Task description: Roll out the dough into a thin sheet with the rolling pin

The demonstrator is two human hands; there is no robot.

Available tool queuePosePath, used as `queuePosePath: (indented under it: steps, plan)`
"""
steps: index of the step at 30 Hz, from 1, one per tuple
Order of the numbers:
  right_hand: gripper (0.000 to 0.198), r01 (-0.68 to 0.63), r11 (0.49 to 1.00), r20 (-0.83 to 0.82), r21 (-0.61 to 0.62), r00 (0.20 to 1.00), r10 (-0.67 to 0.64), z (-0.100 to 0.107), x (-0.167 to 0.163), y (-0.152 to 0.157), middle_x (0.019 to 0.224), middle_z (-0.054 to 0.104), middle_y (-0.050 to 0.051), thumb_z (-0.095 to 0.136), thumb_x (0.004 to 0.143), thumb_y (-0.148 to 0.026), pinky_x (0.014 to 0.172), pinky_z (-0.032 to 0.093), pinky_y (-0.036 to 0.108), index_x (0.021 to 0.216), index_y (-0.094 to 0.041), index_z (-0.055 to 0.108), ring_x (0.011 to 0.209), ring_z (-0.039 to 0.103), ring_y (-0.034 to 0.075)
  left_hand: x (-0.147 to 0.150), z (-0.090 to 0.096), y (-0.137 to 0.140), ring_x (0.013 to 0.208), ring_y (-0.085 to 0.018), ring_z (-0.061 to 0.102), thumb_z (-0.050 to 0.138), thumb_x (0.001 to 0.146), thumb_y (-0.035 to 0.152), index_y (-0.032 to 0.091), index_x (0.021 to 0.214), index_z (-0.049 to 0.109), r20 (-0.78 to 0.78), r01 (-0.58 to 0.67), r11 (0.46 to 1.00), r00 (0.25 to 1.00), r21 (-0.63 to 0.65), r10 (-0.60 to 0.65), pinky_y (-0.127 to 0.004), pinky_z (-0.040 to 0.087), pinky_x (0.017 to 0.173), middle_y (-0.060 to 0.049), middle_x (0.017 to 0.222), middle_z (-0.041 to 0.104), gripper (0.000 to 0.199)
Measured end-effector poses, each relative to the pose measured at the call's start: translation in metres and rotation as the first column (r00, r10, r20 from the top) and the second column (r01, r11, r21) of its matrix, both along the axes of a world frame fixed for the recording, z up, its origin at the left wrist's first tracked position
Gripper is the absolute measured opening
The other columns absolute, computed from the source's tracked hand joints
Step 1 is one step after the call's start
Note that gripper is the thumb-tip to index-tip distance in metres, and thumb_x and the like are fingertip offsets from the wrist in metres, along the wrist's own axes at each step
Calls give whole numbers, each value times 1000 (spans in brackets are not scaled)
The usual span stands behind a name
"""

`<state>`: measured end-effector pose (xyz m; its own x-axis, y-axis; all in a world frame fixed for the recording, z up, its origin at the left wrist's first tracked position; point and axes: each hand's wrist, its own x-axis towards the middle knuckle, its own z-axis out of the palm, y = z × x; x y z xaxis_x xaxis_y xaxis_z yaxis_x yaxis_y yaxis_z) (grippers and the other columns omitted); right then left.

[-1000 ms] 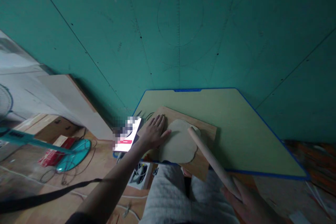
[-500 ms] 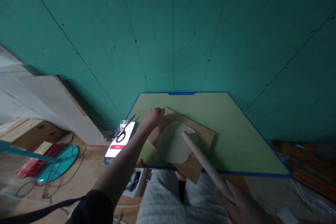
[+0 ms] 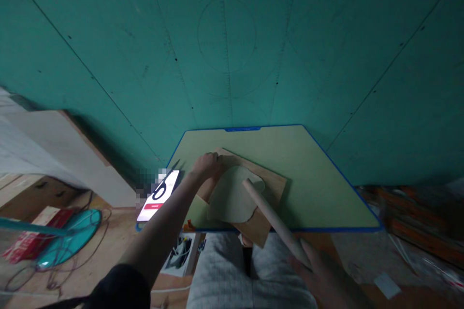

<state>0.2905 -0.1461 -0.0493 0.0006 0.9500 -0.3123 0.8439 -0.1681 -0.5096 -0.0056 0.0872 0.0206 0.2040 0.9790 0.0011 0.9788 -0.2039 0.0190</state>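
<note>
A thin, pale sheet of dough or clay (image 3: 230, 198) lies flat on a wooden board (image 3: 273, 184). My left hand (image 3: 207, 165) is closed at the board's far left corner, its fingers curled over the edge. In my right hand (image 3: 314, 265) is a plain wooden rolling pin (image 3: 273, 217), gripped near its near end. The pin slants away from me, and its far tip is over the right part of the pale sheet; whether it touches is hard to tell.
The board rests on a pale green table (image 3: 315, 178) with a blue rim. At its left are a lit phone (image 3: 154, 203) and dark scissors (image 3: 159, 192) over it. A green wall (image 3: 232, 58) rises behind. Cables and a red box (image 3: 39, 231) lie on the floor at left.
The whole view has shifted, so the table and board appear further left. My left hand sits slightly lower against the board's corner. The rolling pin keeps about the same place over the sheet.
</note>
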Motion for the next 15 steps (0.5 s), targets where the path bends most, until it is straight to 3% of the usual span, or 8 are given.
queuePosePath:
  steps: [5, 7, 9, 12, 15]
  plan:
    - [30, -41, 992, 11, 115, 999, 40, 10, -8, -2, 74, 75, 6, 47, 87, -41, 51, 48, 29, 99, -24, 70, 66, 72, 24, 2, 22, -44, 87, -18, 68, 25, 100, 23, 15, 101, 62, 158, 55, 990, 985, 129, -75, -27, 50, 75, -10, 95, 70, 38]
    - [27, -67, 976, 39, 208, 997, 60, 14, -13, -5, 70, 75, 4, 51, 86, -40, 47, 47, 28, 98, -26, 70, 61, 71, 24, 8, 24, -69, 85, -18, 67, 28, 99, 23, 16, 103, 61, 371, 129, 949, 898, 289, -235, -28, 51, 76, -8, 92, 69, 34]
    - [27, -116, 951, 88, 286, 992, 95, 19, -19, -8, 71, 75, 4, 53, 86, -40, 48, 47, 27, 100, -26, 71, 62, 72, 23, 17, 19, -88, 93, -20, 65, 31, 96, 23, 16, 105, 61, 411, 288, 887, 805, 362, -429, -31, 52, 82, -9, 98, 68, 32]
    - [28, -185, 913, 165, 363, 977, 133, 27, -27, -13, 74, 76, 5, 56, 88, -38, 50, 48, 25, 109, -24, 69, 63, 72, 22, 33, 3, -99, 113, -26, 58, 34, 91, 21, 12, 117, 59, 350, 474, 820, 746, 319, -567, -41, 49, 97, -16, 119, 64, 38]
    - [36, -219, 878, 265, 425, 958, 110, 34, -36, -18, 83, 77, 6, 55, 89, -30, 49, 47, 24, 124, -24, 62, 63, 71, 20, 45, -11, -93, 131, -31, 46, 32, 93, 24, 7, 129, 55, 260, 497, 837, 797, 231, -545, -50, 39, 110, -20, 136, 54, 46]
